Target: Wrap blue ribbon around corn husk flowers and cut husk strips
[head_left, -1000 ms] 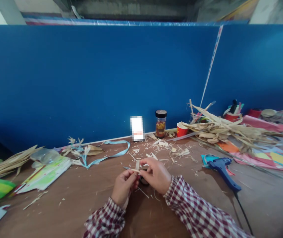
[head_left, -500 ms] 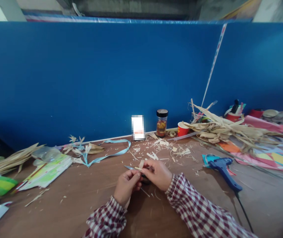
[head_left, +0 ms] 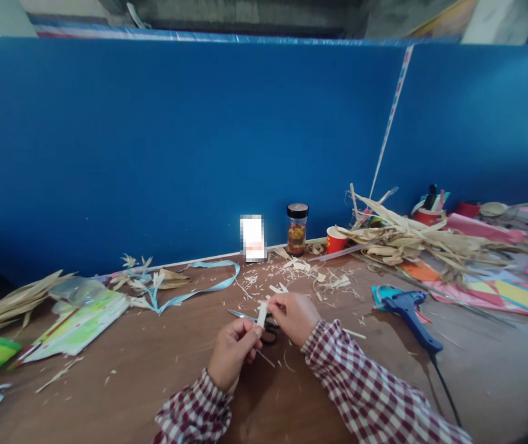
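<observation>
My left hand [head_left: 235, 350] pinches the lower end of a short, pale strip of husk [head_left: 262, 314] between thumb and forefinger. The fingers of my right hand [head_left: 294, 316] are closed at the strip's top end, where small frayed bits show. Under and between the hands lie scissors [head_left: 269, 337] with black handles, blades pointing left, partly hidden by the strip and fingers. Just beyond my hands, pale husk scraps [head_left: 300, 271] are scattered over the brown table [head_left: 162, 370].
To the right lies a blue glue gun [head_left: 414, 319] with its cord. Behind it is a heap of dried husks [head_left: 421, 237]. A black-lidded jar [head_left: 297, 229] and a red paper cup [head_left: 336, 239] stand along the blue partition [head_left: 175, 142]. Light-blue ribbon [head_left: 212, 287] curls at the left.
The strip now stands upright between my hands, its flat face showing. My right hand has shifted slightly, uncovering more of the scissors and a pale sliver by the right wrist. The view has turned slightly right.
</observation>
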Tool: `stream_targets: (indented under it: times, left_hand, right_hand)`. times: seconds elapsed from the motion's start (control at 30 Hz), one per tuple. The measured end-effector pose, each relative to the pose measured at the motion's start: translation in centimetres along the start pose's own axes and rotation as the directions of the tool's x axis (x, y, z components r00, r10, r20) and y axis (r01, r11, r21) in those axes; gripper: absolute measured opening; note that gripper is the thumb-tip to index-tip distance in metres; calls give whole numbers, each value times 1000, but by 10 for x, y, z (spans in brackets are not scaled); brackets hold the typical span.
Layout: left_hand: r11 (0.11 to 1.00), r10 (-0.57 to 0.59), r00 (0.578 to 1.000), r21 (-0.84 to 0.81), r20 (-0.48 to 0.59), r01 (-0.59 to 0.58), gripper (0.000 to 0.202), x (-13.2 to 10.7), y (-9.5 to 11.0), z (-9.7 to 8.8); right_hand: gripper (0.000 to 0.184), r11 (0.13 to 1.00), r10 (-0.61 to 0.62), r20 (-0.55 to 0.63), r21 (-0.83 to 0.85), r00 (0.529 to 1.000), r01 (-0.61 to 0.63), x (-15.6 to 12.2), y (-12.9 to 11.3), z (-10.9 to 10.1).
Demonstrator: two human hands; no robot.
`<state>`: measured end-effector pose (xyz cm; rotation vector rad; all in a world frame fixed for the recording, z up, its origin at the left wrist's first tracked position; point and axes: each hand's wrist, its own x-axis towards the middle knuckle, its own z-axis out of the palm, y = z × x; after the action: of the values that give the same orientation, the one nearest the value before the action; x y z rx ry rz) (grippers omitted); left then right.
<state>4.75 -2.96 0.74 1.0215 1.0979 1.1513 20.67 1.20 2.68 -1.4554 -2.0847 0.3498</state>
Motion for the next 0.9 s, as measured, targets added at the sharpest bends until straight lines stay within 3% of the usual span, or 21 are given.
stream_targets:
  times: [0.1, 0.2, 0.33, 0.47, 0.57, 0.7, 0.9]
  left_hand:
    - [996, -36, 999, -87, -25, 34, 28, 0, 4, 0]
    - [982, -89, 988, -179, -123, 66, 30, 6, 6, -4]
    - [983, -72, 987, -176, -141, 47, 29, 11, 3, -7]
    - [998, 9, 999, -61, -39, -11, 26, 8, -3, -4]
    - [1000, 26, 1000, 16, 0, -26, 26, 6, -6, -1]
    - [999, 25, 1000, 29, -4, -25, 27, 6, -8, 0]
    - [992, 81, 996, 94, 24, -83, 27, 5, -7, -2]
  right_hand:
    - [27, 991, 79, -98, -101, 992, -89, 7, 14, -12]
    - [24, 995, 51, -174, 94, 983, -35, 8, 13, -16]
    - [33, 933, -43, -44, 355, 998, 56, -2, -7, -10]
    - [13, 909, -106, 84, 413, 991, 63, -8, -19, -2]
    - [14, 877, -92, 143, 480, 985, 12, -7, -15, 2]
    - [16, 832, -83, 160, 555, 984, -20, -6, -12, 6]
    - [16, 888, -84, 97, 458, 992, 30, -7, -12, 10]
